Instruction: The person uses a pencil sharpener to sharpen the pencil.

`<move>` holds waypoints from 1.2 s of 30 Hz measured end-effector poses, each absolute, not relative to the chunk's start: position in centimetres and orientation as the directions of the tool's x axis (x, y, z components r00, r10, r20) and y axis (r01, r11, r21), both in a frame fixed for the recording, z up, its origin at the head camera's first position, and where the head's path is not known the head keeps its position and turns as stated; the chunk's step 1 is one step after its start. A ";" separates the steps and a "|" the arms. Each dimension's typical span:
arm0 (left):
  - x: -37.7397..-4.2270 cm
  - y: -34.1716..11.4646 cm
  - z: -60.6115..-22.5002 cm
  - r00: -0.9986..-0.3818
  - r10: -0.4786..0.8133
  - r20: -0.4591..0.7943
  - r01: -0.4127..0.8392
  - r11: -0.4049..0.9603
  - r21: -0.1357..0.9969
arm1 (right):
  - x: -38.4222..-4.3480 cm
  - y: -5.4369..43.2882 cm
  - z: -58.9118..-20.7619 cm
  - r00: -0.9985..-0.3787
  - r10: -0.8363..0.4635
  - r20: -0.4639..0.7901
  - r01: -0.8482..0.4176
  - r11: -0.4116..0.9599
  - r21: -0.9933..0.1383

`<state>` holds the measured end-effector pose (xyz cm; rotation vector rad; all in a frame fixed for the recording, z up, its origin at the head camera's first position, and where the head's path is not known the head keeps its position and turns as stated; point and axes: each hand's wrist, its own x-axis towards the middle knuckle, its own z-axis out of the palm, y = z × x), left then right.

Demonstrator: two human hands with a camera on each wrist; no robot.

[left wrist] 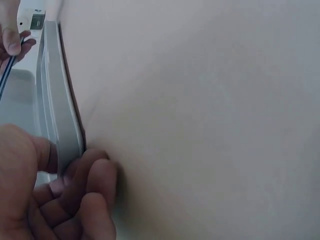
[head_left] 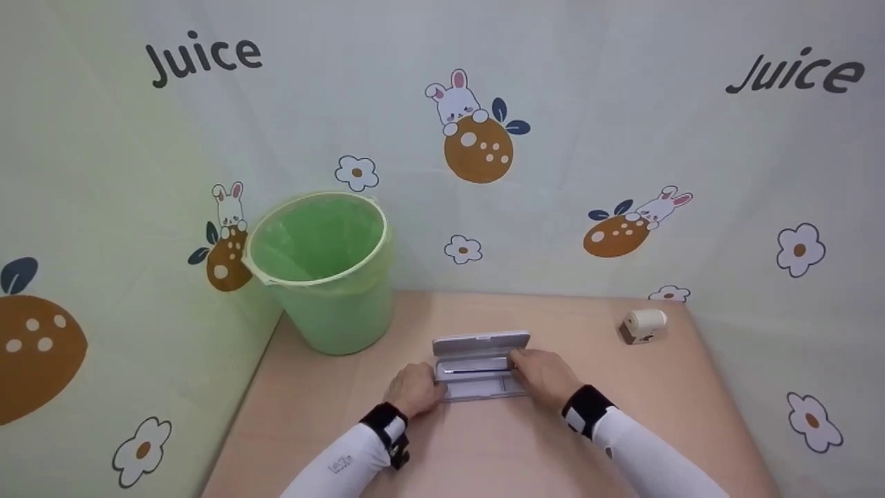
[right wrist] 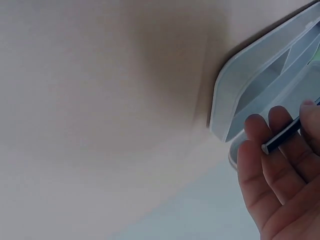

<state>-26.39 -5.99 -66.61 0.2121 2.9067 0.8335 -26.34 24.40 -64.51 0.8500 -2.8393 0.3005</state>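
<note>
An open grey-white pencil case [head_left: 482, 343] lies on the table, its lid raised along the far side and its inside divided into compartments. My left hand [head_left: 415, 389] grips the case's left end, thumb over the inner side of the wall and fingers curled outside, as the left wrist view shows. At the other end, my right hand [head_left: 546, 377] pinches a dark striped pencil [right wrist: 283, 136] between thumb and fingers. The pencil [head_left: 477, 371] lies lengthwise over the case. Its flat end shows in the right wrist view; in the head view the right fingers cover that end.
A tall green bucket [head_left: 339, 311] stands at the table's back left. Near the back right corner sits a small white and brown object [head_left: 644, 325] with a rounded top. Printed cloth [head_left: 553, 228] hangs behind and beside the pale pink table [head_left: 498, 449].
</note>
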 end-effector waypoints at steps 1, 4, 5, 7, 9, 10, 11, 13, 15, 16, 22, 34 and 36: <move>-26.5 -6.2 -66.4 -0.983 0.165 -0.074 0.102 0.843 0.529 | -26.3 24.6 -64.4 -0.825 -0.525 0.208 -0.556 0.820 -0.137; -26.6 -6.4 -65.5 -0.984 0.170 -0.052 0.123 0.862 0.491 | -26.3 25.0 -63.9 -0.828 -0.525 0.197 -0.552 0.826 -0.118; -26.7 -6.4 -65.1 -0.984 0.177 -0.022 0.146 0.867 0.477 | -26.3 25.1 -63.7 -0.831 -0.522 0.194 -0.548 0.829 -0.116; -26.6 -6.1 -64.4 -0.977 0.207 0.060 0.212 0.876 0.432 | -26.3 25.3 -63.4 -0.836 -0.515 0.191 -0.541 0.832 -0.122; -26.4 -5.7 -63.7 -0.955 0.249 0.160 0.292 0.880 0.374 | -26.2 25.3 -63.2 -0.836 -0.514 0.192 -0.540 0.831 -0.129; -26.3 -5.4 -63.5 -0.939 0.273 0.211 0.332 0.879 0.343 | -26.1 25.3 -63.1 -0.832 -0.519 0.198 -0.547 0.827 -0.130; -26.2 -5.0 -63.2 -0.917 0.300 0.262 0.374 0.874 0.310 | -26.0 25.3 -62.9 -0.831 -0.520 0.198 -0.549 0.825 -0.135; -25.9 -4.3 -62.8 -0.872 0.352 0.341 0.445 0.859 0.251 | -25.8 25.1 -62.6 -0.823 -0.529 0.208 -0.561 0.815 -0.144; -25.7 -3.6 -62.5 -0.821 0.403 0.403 0.512 0.833 0.211 | -25.6 24.9 -62.1 -0.821 -0.530 0.210 -0.565 0.807 -0.172; -25.6 -3.3 -62.6 -0.798 0.428 0.424 0.542 0.818 0.195 | -25.4 24.7 -61.9 -0.824 -0.528 0.208 -0.563 0.804 -0.190; -25.3 -2.3 -62.8 -0.687 0.513 0.514 0.658 0.740 0.141 | -25.0 23.9 -60.3 -0.819 -0.530 0.218 -0.572 0.782 -0.247; -25.1 -1.9 -63.5 -0.653 0.534 0.537 0.690 0.712 0.132 | -24.9 23.4 -59.2 -0.794 -0.542 0.274 -0.604 0.753 -0.260; -25.0 -1.8 -63.5 -0.670 0.528 0.522 0.682 0.716 0.152 | -25.0 23.4 -59.0 -0.787 -0.548 0.285 -0.613 0.747 -0.256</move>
